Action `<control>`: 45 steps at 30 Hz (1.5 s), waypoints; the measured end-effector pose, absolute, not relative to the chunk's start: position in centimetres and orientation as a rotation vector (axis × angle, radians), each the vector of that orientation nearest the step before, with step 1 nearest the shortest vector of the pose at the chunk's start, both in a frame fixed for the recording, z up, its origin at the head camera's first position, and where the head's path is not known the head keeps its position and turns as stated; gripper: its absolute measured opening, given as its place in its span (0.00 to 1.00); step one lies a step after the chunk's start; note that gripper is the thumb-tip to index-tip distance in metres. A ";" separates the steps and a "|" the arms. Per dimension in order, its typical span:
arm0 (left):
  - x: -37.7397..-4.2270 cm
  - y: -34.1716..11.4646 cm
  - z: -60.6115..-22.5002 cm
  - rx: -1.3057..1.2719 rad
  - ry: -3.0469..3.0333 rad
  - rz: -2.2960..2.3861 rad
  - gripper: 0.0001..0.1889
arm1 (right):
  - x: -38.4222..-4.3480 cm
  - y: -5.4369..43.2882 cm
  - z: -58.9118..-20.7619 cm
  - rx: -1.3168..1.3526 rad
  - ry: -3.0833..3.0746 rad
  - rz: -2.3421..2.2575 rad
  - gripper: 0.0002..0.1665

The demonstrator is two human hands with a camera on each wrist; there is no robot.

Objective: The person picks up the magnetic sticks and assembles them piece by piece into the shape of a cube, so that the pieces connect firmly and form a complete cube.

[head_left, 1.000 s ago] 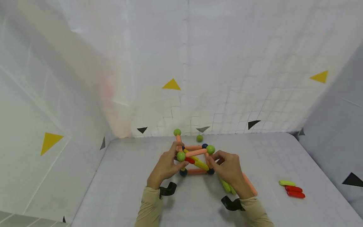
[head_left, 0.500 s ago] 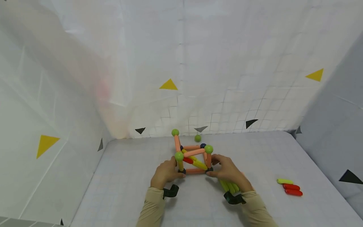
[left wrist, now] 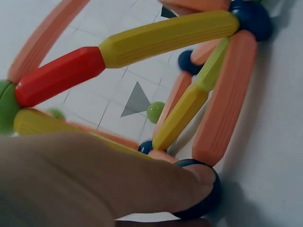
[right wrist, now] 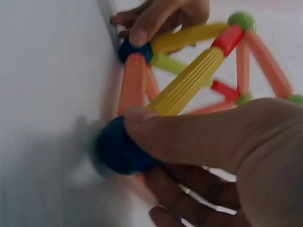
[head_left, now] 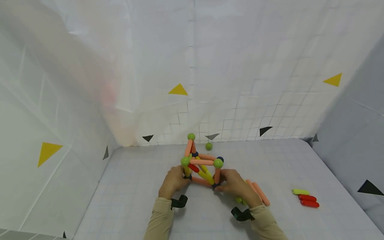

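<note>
A construction-toy frame of sticks and balls stands on the table, with orange sticks (head_left: 202,162), yellow sticks (left wrist: 170,38) and a red stick (left wrist: 61,75). Its upper corners are green balls (head_left: 218,163), its lower ones dark blue balls (right wrist: 118,149). My left hand (head_left: 174,182) holds the lower front-left dark blue ball (left wrist: 208,201), thumb pressed on it. At the lower front-right ball, my right hand (head_left: 235,186) grips with thumb and fingers. The undersides of both held balls are partly hidden by the hands.
Loose orange sticks (head_left: 261,194) and partly hidden light green sticks lie by my right forearm. Farther right lie two red sticks (head_left: 309,203) and a light green stick (head_left: 300,192). A loose green ball (head_left: 208,146) sits near the back wall (head_left: 246,66).
Both hands have gone down from the frame's upper part to its lower front balls. The frame has turned, its front-right corner coming nearer and its left corner moving back.
</note>
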State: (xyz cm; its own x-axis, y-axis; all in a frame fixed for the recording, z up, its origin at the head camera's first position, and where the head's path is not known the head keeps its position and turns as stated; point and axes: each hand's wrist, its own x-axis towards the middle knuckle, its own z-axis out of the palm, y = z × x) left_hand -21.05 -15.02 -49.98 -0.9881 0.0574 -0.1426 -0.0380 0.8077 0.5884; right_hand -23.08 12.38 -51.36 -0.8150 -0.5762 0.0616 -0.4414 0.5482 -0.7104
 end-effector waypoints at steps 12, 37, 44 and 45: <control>-22.3 -15.6 -52.5 0.024 3.068 1.212 0.13 | -19.8 8.8 -49.9 -0.914 2.614 -1.057 0.10; -18.5 -12.4 -44.8 0.243 3.407 1.214 0.28 | -18.9 7.7 -49.6 -0.750 2.832 -1.002 0.15; -16.0 -8.5 -43.7 0.281 3.323 0.607 0.37 | -18.8 11.6 -48.8 -0.327 2.960 -0.696 0.30; -16.0 -8.5 -43.9 0.282 3.305 0.555 0.35 | -18.8 11.7 -48.9 -0.305 2.933 -0.672 0.32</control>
State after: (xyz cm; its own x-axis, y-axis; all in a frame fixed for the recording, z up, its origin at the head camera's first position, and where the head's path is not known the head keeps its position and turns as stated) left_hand -15.98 -8.48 -43.90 -0.9615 0.1265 0.2438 0.1992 0.9323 0.3019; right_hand -18.84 11.75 -48.94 -0.9729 -0.2209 -0.0684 -0.1691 0.8814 -0.4411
